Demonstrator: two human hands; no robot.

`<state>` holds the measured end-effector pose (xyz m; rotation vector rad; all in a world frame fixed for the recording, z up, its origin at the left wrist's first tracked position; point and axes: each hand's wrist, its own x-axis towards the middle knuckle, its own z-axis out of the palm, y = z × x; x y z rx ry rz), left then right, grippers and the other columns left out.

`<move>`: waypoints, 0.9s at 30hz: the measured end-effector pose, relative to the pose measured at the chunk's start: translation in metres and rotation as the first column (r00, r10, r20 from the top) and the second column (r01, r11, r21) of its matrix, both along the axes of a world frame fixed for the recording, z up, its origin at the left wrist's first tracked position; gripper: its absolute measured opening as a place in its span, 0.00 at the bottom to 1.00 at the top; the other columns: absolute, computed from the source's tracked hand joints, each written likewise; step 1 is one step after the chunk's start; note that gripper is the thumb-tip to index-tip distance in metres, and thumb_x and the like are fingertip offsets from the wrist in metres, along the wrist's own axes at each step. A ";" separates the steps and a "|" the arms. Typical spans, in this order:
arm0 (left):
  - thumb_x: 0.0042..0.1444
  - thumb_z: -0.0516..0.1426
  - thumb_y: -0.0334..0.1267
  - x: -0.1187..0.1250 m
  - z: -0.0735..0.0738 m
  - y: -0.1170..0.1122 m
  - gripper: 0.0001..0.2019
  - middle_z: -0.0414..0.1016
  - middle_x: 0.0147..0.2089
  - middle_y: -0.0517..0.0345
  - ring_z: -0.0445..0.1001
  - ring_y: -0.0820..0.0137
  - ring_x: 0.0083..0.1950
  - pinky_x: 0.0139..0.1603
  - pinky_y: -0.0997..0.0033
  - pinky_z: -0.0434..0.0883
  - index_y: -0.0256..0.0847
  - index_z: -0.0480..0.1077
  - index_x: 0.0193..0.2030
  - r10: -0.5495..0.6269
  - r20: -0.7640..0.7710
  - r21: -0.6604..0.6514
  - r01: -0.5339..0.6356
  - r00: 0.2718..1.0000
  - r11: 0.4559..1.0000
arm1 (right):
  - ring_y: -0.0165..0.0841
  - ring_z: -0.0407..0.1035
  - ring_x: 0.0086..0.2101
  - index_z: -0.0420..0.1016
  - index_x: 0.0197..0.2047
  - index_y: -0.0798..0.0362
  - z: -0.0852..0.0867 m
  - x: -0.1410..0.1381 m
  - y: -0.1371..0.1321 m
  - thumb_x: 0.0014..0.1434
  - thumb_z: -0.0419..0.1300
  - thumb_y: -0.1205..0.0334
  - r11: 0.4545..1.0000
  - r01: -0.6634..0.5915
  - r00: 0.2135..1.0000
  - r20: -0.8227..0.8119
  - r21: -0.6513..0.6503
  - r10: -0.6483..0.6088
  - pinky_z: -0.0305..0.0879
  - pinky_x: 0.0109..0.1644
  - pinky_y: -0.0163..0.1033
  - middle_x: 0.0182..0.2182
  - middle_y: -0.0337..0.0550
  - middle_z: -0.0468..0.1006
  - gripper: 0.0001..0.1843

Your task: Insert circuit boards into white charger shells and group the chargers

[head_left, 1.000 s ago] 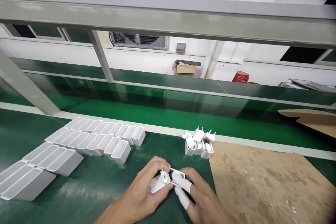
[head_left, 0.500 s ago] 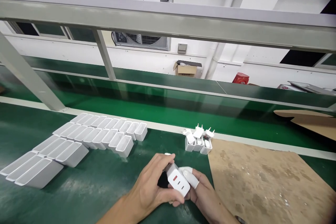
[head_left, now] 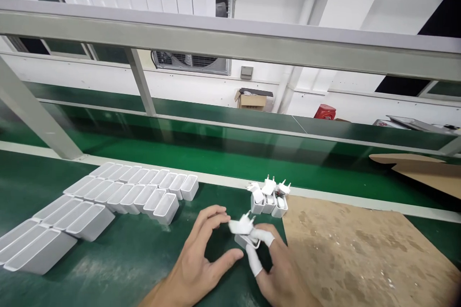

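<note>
A white charger shell (head_left: 246,241) with a two-pin plug piece (head_left: 242,225) set loosely on top rests on the green mat (head_left: 137,249). My right hand (head_left: 277,273) wears white finger cots and pinches the shell from the right. My left hand (head_left: 200,261) lies just left of it with fingers spread and apart, holding nothing; its index fingertip is close to the plug piece. Three more shells with plug pieces (head_left: 268,199) stand a little beyond my hands.
Rows of empty white shells (head_left: 118,194) lie to the left on the mat. A worn brown board (head_left: 360,249) covers the right side. Behind runs a green conveyor belt (head_left: 230,153) under a grey frame bar (head_left: 230,41). Cardboard (head_left: 421,168) lies on the belt at far right.
My left hand has let go of the charger and spread its fingers. The charger, earlier held up port-face toward me, now sits low with its plug piece on top.
</note>
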<state>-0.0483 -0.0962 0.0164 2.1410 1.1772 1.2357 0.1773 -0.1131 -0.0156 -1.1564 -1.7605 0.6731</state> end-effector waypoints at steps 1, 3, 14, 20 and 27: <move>0.66 0.65 0.43 0.000 0.000 0.001 0.19 0.66 0.65 0.49 0.74 0.57 0.61 0.59 0.57 0.77 0.52 0.66 0.60 0.000 0.003 -0.043 0.000 1.000 0.999 | 0.40 0.74 0.46 0.69 0.55 0.46 -0.002 -0.001 0.000 0.69 0.58 0.62 1.000 0.019 0.996 0.084 0.022 -0.021 0.74 0.51 0.46 0.50 0.47 0.75 0.12; 0.64 0.66 0.41 0.001 -0.002 0.003 0.17 0.67 0.64 0.50 0.76 0.59 0.55 0.55 0.57 0.77 0.51 0.68 0.56 -0.015 0.026 -0.153 0.019 1.000 0.988 | 0.38 0.74 0.41 0.66 0.58 0.47 -0.010 -0.004 0.001 0.64 0.62 0.62 0.996 0.075 0.990 0.125 -0.040 -0.070 0.75 0.47 0.45 0.45 0.45 0.73 0.20; 0.42 0.76 0.48 0.003 -0.034 0.011 0.59 0.65 0.68 0.43 0.77 0.56 0.48 0.56 0.46 0.76 0.56 0.49 0.78 0.081 0.066 -0.448 -0.043 0.995 0.893 | 0.36 0.71 0.43 0.65 0.67 0.43 0.011 0.020 0.011 0.70 0.57 0.61 0.997 0.005 0.996 -0.088 -0.079 -0.012 0.72 0.52 0.44 0.50 0.46 0.71 0.23; 0.57 0.62 0.46 0.014 -0.025 0.039 0.41 0.78 0.51 0.52 0.75 0.62 0.39 0.47 0.57 0.76 0.47 0.52 0.75 0.035 -0.082 -0.361 -0.063 0.996 0.930 | 0.42 0.69 0.42 0.63 0.67 0.50 0.003 0.061 0.047 0.63 0.60 0.54 0.887 0.436 0.860 -0.221 -0.150 -0.460 0.72 0.51 0.50 0.46 0.48 0.70 0.30; 0.58 0.57 0.46 0.036 -0.007 0.072 0.31 0.71 0.42 0.59 0.74 0.62 0.34 0.41 0.59 0.73 0.41 0.55 0.67 0.223 -0.151 -0.262 -0.257 0.963 0.930 | 0.44 0.73 0.38 0.62 0.70 0.59 -0.022 0.073 0.063 0.51 0.63 0.55 0.896 0.384 0.885 -0.188 -0.221 -0.426 0.74 0.49 0.54 0.46 0.51 0.73 0.44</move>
